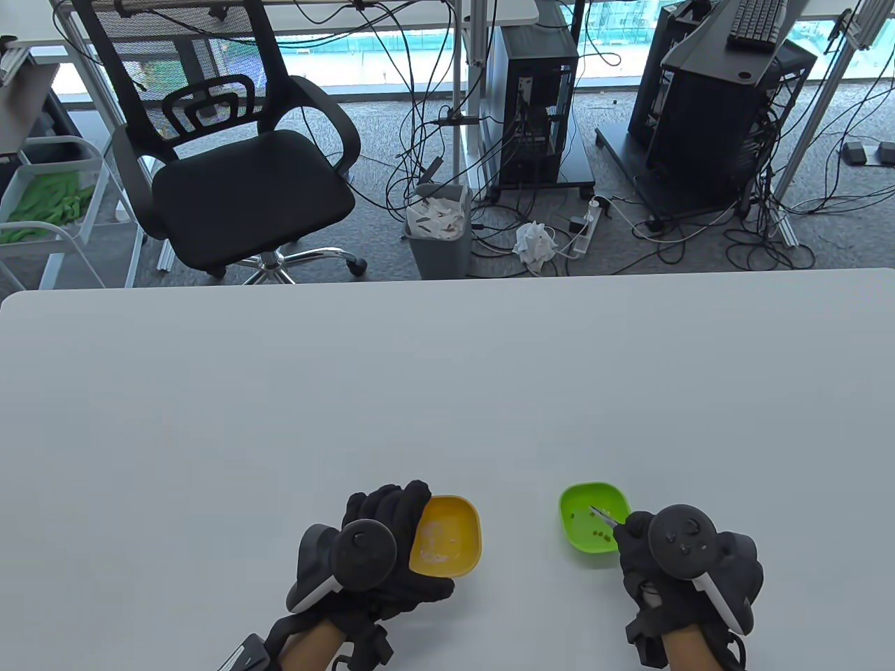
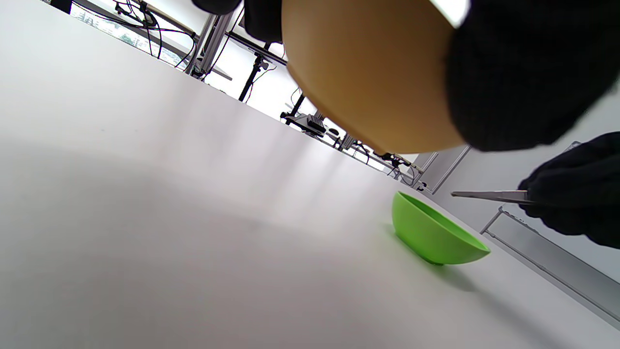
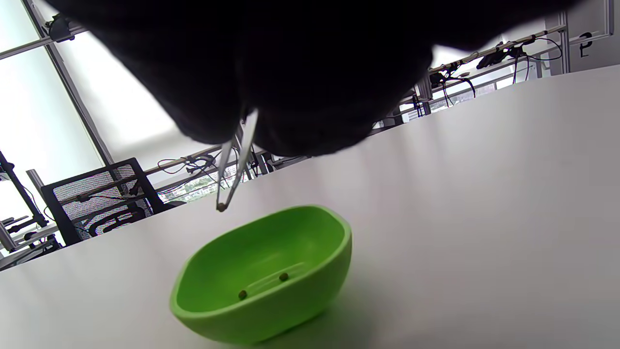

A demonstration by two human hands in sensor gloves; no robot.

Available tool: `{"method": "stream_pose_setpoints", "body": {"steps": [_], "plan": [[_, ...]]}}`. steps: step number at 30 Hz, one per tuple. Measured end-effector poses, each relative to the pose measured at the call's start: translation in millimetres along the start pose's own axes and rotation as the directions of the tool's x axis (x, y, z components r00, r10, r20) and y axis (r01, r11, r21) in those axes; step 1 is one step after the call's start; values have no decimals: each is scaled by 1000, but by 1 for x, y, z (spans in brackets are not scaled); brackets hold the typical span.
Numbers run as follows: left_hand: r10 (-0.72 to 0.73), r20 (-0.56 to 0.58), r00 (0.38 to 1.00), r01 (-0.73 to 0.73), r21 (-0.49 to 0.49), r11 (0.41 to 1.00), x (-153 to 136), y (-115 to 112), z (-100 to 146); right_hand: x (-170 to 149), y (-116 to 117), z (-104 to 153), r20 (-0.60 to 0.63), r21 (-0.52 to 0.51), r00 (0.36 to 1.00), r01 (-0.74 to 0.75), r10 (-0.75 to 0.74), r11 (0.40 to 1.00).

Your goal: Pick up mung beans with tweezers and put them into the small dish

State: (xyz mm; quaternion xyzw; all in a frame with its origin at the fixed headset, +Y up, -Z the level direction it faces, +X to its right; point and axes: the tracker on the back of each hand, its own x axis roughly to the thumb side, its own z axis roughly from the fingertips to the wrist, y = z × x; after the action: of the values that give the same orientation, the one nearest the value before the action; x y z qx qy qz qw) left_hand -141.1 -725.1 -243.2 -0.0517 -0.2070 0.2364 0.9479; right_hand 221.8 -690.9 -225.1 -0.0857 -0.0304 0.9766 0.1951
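Tabletop (image 1: 447, 391) is taking up the near half of the table view, pale grey, both dishes sitting near its near edge, well apart from each other.

Left hand (image 1: 377, 552) is gripping the yellow dish (image 1: 447, 537) from the left, fingers wrapping over its left rim. Left wrist view is showing the dish's underside raised off the tabletop and tilted. Pale residue is showing inside it; can't tell what it is.

Right hand (image 1: 689, 559) is sitting just right of the green dish (image 1: 593, 525) and pinching the tweezers (image 1: 605, 516). Hand is clenched around the handle end; tips are pointing far-left over the dish.

Green dish is resting flat on the tabletop, to the right of the yellow one. Right wrist view is showing two mung beans (image 3: 283, 277) lying on its floor; table view is showing a few more dark specks there.

Tweezers' tips are closed together in the right wrist view, hanging above the green dish's far rim, not touching it.

One bean (image 3: 221, 207) is being held between those tips, clear of the dish.

Beyond the tabletop: black office chair (image 1: 238, 161) far left, grey bin (image 1: 438, 227) centre, computer towers and loose cables on the floor to the right.
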Motion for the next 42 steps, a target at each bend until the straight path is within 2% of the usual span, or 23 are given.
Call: {"method": "stream_pose_setpoints", "body": {"steps": [19,23,28,33,42], "plan": [[-10,25,1000,11,-26,1000,3,-7,1,-1,4,1,-6,12,999,44,-44,999],[-19,-22,1000,18,-45,999,-2,-9,-3,1,7,1,-1,30,998,60,-60,998],[-21,-117,993,8,-108,994,-13,-4,-21,0,8,2,-3,41,996,89,-89,995],[16,-187,982,-47,-159,986,-30,-14,-36,0,11,1,-3,64,995,102,-102,993],[43,-231,972,-94,-213,973,-41,-32,-42,-1,11,2,-4,72,991,134,-134,988]]}}
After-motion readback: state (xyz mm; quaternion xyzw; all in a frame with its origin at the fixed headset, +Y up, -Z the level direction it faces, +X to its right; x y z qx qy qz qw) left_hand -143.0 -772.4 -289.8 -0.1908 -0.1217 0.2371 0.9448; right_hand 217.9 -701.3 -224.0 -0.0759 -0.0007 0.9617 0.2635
